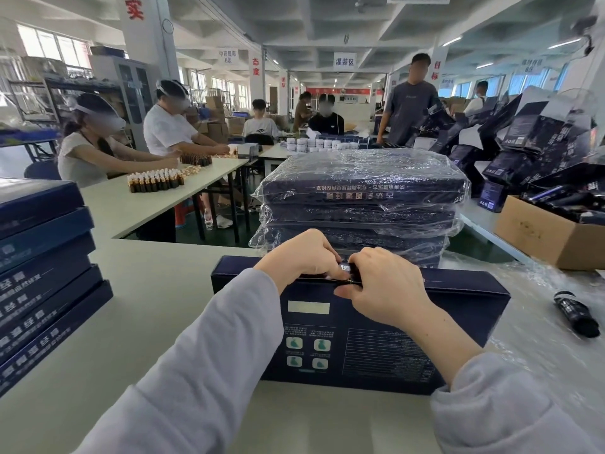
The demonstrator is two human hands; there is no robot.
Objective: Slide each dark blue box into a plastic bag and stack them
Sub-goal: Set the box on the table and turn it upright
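**Two hands pinching a sticker on a flat box**

The left hand (304, 257) and right hand (383, 286) together pinched a small white sticker (345, 267) at the far edge of a flat, matte dark blue box (376, 339) lying on the smooth pale table (147, 306). Just beyond it rose a stack of bagged boxes (360, 204) in crinkly clear plastic.

Grey sleeves (196, 355) angle inward and forward to the middle, where the left hand (299, 257) and right hand (388, 286) meet knuckles-up, fingers curled and fingertips almost touching, each pinching the top edge of the box (360, 348), right thumb on its front face.
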